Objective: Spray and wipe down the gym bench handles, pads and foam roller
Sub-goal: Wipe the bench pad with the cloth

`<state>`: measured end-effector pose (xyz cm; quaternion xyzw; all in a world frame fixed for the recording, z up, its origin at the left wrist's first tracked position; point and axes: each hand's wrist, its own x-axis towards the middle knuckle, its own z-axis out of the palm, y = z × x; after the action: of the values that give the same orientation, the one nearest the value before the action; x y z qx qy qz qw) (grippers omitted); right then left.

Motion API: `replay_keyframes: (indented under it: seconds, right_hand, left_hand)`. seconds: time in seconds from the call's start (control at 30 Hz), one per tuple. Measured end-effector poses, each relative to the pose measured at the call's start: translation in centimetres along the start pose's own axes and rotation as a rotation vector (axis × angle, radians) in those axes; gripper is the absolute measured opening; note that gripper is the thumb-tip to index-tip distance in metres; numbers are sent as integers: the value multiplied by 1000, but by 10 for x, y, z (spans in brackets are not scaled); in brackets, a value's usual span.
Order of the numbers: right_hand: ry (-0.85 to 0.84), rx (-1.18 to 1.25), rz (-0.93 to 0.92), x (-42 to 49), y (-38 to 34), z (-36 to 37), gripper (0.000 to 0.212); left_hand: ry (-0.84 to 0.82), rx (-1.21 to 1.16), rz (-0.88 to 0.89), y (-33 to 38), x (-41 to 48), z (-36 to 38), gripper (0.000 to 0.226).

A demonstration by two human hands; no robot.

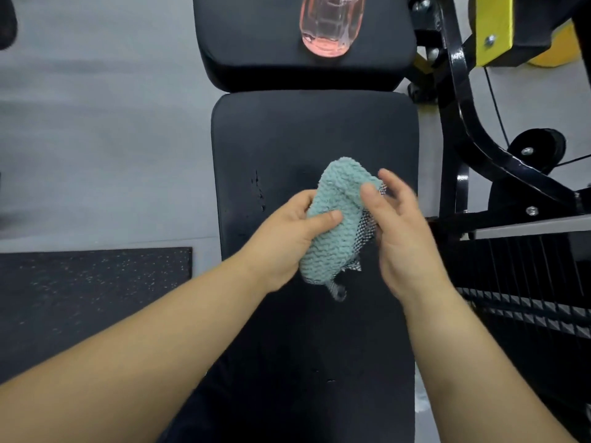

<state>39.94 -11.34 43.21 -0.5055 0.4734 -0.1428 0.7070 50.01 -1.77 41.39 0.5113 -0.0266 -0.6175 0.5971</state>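
Observation:
A long black bench pad (319, 129) runs down the middle of the view, with small wet specks on its left side. A teal knitted cloth (332, 219) with a silver mesh backing is held above it. My left hand (287, 235) grips the cloth's left side, thumb on top. My right hand (403, 231) touches its right side, thumb on the teal face and fingers spread behind the mesh. A clear pink spray bottle (331, 25) stands on the second black pad (249, 43) at the far end, its top cut off by the frame.
A black machine frame (473, 123) with a yellow plate (494, 27) and a round roller end (537, 148) stands to the right. Below it lies a ribbed black panel (524, 282). Grey floor and a speckled black mat (96, 298) lie to the left.

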Motion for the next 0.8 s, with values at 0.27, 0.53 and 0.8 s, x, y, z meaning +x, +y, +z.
replay_keyframes:
  seconds: [0.27, 0.53, 0.8]
  right_hand:
    - [230, -254, -243, 29, 5, 36, 28]
    - [445, -990, -718, 135, -6, 75, 30]
    - [353, -1139, -925, 141, 33, 153, 30]
  left_hand:
    - [334, 644, 259, 16, 11, -27, 16]
    - [645, 948, 102, 39, 42, -111, 76]
    - [561, 972, 132, 36, 54, -129, 67]
